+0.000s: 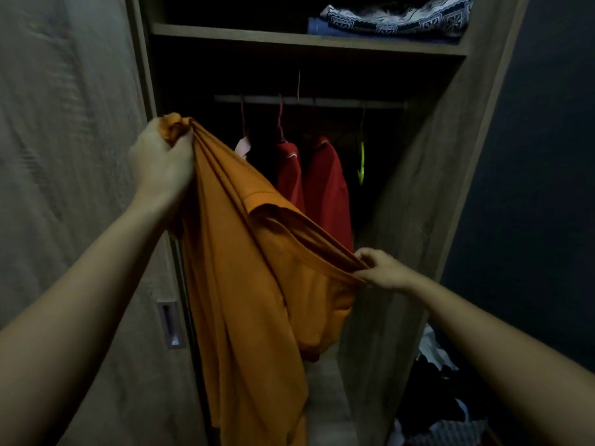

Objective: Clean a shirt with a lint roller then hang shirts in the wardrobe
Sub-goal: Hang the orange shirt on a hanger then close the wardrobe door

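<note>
Folds of limp orange shirt (254, 284), bunched in left hand (161, 159), taut edge pinched in right hand (383, 268).

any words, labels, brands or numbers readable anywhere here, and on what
No text can be read in this view.
The orange shirt, gripped by the left hand and pinched by the right hand: no print or tag shows.
The red shirts on the rail: no lettering shows.
The folded cloth on the top shelf: a blue and white pattern only, no letters.
</note>
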Motion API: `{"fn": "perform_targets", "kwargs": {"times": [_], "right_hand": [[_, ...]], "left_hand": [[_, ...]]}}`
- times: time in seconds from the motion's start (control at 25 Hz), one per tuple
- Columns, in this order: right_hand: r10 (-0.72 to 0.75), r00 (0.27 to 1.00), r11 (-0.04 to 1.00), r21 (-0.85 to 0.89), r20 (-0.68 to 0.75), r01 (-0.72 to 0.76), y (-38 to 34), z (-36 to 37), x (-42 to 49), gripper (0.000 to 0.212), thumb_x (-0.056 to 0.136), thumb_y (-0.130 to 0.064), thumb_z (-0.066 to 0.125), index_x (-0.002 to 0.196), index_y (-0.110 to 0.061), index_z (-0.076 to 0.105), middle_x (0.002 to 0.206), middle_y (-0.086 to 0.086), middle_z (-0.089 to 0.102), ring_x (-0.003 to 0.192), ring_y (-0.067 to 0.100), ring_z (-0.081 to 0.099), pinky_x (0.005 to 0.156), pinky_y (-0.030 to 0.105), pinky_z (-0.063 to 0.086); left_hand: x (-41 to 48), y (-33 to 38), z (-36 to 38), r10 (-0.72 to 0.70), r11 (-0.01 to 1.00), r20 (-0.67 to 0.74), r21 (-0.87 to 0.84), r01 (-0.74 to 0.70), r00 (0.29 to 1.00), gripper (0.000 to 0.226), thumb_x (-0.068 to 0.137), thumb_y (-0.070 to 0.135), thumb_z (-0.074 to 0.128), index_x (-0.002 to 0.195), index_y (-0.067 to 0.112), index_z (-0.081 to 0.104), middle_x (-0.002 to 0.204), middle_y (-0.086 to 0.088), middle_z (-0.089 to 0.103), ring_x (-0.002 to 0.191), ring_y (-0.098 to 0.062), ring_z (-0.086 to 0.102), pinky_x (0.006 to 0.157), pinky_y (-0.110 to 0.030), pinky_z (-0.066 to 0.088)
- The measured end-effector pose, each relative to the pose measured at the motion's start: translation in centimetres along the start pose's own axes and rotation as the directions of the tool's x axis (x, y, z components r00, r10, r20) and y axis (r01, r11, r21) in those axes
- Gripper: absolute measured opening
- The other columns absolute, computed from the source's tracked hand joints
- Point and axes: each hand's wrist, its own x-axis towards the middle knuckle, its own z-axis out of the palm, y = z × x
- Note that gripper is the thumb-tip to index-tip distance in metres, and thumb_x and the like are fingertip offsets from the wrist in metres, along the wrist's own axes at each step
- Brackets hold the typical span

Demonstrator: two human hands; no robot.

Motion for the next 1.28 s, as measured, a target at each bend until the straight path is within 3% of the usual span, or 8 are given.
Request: {"fn": "perform_targets", "kwargs": {"times": [0.2, 0.36, 0.52, 0.8, 0.88, 0.96, 1.16, 1.28], "right_hand": [[-0.204, 0.978, 0.93, 0.305, -0.035, 0.205, -5.1, -6.9, -3.2, 0.026, 0.069, 0.008, 0.066, 0.058, -0.008, 0.049, 0.107, 0.004, 0.058, 0.1, 0.011, 0.056, 0.075, 0.016, 0.055], [-0.223, 0.934, 0.949, -0.281, -0.279, 0.143, -7.1, -9.8, -3.6, 0.032, 0.084, 0.009, 0.053, 0.074, -0.016, 0.071, 0.11, 0.004, 0.065, 0.106, 0.015, 0.06, 0.082, 0.021, 0.054], [-0.043, 0.926, 0.902, -0.413, -0.375, -0.126, -7.2, -6.7, -2.1, 0.041, 0.082, -0.004, 0.062, 0.121, -0.015, 0.059, 0.119, 0.009, 0.059, 0.11, 0.025, 0.058, 0.095, 0.038, 0.049], [0.127, 0.987, 0.901, -0.404, -0.102, -0.158, -7.0, -7.3, -2.9, 0.054, 0.083, 0.001, 0.047, 0.134, -0.014, 0.045, 0.124, 0.009, 0.052, 0.105, 0.023, 0.057, 0.086, 0.034, 0.051], [0.086, 0.988, 0.889, -0.437, -0.129, -0.135, -7.1, -8.9, -2.5, 0.051, 0.082, 0.002, 0.042, 0.129, -0.018, 0.051, 0.124, 0.008, 0.054, 0.102, 0.023, 0.058, 0.087, 0.037, 0.053], [0.09, 0.99, 0.848, -0.513, -0.111, -0.134, -7.3, -9.6, -2.1, 0.053, 0.082, 0.0, 0.043, 0.13, -0.022, 0.051, 0.121, 0.004, 0.052, 0.105, 0.024, 0.057, 0.087, 0.039, 0.053], [0.112, 0.993, 0.742, -0.66, -0.045, -0.113, -6.6, -12.4, -1.1, 0.06, 0.079, -0.008, 0.053, 0.135, -0.027, 0.042, 0.106, 0.003, 0.054, 0.091, 0.019, 0.056, 0.072, 0.034, 0.05], [0.104, 0.988, 0.608, -0.778, -0.117, -0.156, -4.5, -15.3, 0.8, 0.069, 0.083, -0.019, 0.055, 0.144, -0.029, 0.025, 0.122, 0.005, 0.053, 0.099, 0.023, 0.056, 0.078, 0.034, 0.046]], "left_hand": [[-0.6, -4.6, -2.1, -0.176, 0.958, 0.041, 0.237, 0.161, 0.984, 0.025, 0.089, 0.029, 0.054, 0.089, 0.007, 0.064, 0.083, -0.019, 0.059, 0.085, -0.032, 0.058, 0.07, -0.038, 0.04], [-1.8, -6.8, -2.2, -0.238, 0.939, 0.109, 0.281, 0.2, 0.965, 0.031, 0.087, 0.025, 0.056, 0.074, -0.002, 0.062, 0.063, -0.016, 0.051, 0.056, -0.024, 0.045, 0.054, -0.034, 0.034], [-4.1, -7.3, -1.0, -0.305, 0.94, 0.202, 0.222, 0.26, 0.931, 0.035, 0.086, 0.031, 0.056, 0.062, 0.006, 0.054, 0.059, -0.013, 0.049, 0.058, -0.026, 0.047, 0.053, -0.03, 0.037], [-7.3, -9.7, 2.5, -0.542, 0.813, 0.589, 0.549, 0.195, 0.6, 0.03, 0.08, 0.036, 0.068, 0.094, 0.01, 0.061, 0.091, -0.012, 0.062, 0.085, -0.027, 0.059, 0.072, -0.033, 0.046], [-7.8, -9.1, 4.4, -0.439, 0.878, 0.726, 0.472, 0.081, 0.529, 0.062, 0.073, 0.041, 0.075, 0.122, 0.015, 0.048, 0.121, -0.011, 0.053, 0.11, -0.029, 0.055, 0.091, -0.039, 0.047], [-8.0, -7.1, 6.4, -0.24, 0.958, 0.77, 0.287, 0.014, 0.592, 0.068, 0.074, 0.042, 0.074, 0.129, 0.019, 0.043, 0.124, -0.005, 0.05, 0.111, -0.024, 0.054, 0.092, -0.038, 0.047], [-7.2, 0.2, 13.0, 0.096, 0.995, 0.713, -0.093, -0.043, 0.694, 0.01, 0.081, 0.029, 0.069, 0.089, 0.027, 0.062, 0.065, 0.013, 0.066, 0.066, -0.008, 0.066, 0.077, -0.034, 0.052], [-4.8, 3.6, 18.6, 0.152, 0.982, 0.726, -0.185, -0.023, 0.671, 0.002, 0.082, 0.032, 0.066, 0.082, 0.03, 0.067, 0.072, 0.007, 0.071, 0.07, -0.007, 0.068, 0.078, -0.034, 0.056]]}}
